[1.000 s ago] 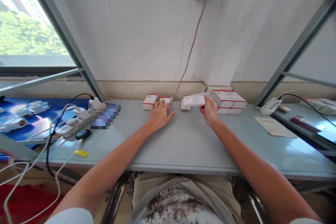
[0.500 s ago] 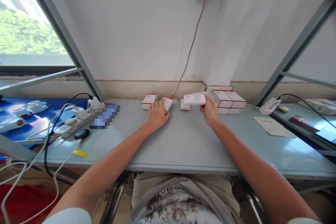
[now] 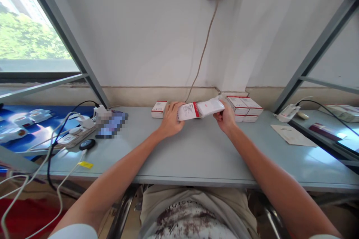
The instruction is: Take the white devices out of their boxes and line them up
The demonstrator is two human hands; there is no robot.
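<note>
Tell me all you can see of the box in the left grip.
The box is white, cardboard by its look, with dark print on its face and a red, lettered band at its right end. It slants over the desk, right end higher in view. The left grip holds and covers its left end. The red end adjoins the white item in view; whether they touch, or that end is open, is unclear.

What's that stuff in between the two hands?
The head view shows a red-and-white box, held by the left hand, next to a white packet, held by the right hand.
</note>
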